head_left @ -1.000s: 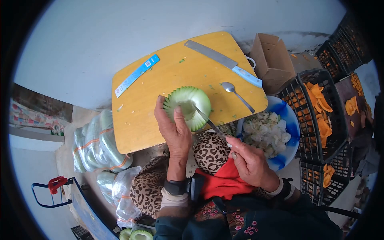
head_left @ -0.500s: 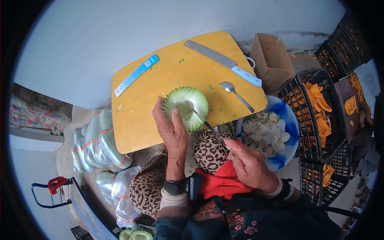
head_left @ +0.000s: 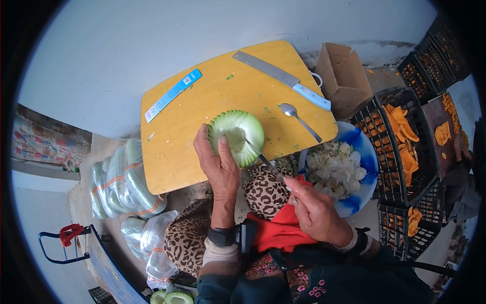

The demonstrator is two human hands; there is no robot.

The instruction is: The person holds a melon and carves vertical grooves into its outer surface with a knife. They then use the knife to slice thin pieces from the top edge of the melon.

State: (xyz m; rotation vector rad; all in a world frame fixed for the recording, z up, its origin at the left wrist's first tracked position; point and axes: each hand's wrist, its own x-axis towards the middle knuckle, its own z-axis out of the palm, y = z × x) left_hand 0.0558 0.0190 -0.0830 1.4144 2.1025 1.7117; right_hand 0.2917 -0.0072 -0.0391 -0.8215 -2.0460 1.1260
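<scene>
My left hand [head_left: 218, 159] grips the near left side of a hollowed, pale green melon piece [head_left: 251, 125]. Scalloped cuts run along much of its rim, and it rests on the yellow table [head_left: 172, 147]. In my right hand [head_left: 319, 210] is a narrow knife [head_left: 267, 163], its tip inside the melon's hollow and its handle mostly covered by my fingers. A metal spoon [head_left: 298, 117] lies on the table to the right of the melon. Behind it is a large knife [head_left: 273, 71] with a light blue handle.
A blue cardboard sleeve [head_left: 173, 95] lies at the table's left. To the right stand a blue-and-white basin [head_left: 372, 167] of pale scraps, a cardboard box [head_left: 344, 76] and black crates [head_left: 430, 167] with orange pieces. Wrapped melons [head_left: 121, 177] sit at left. Another person's hand shows far right.
Both my hands, the knife and the melon stay nearly where they were. The other person's hand at the far right has shifted slightly.
</scene>
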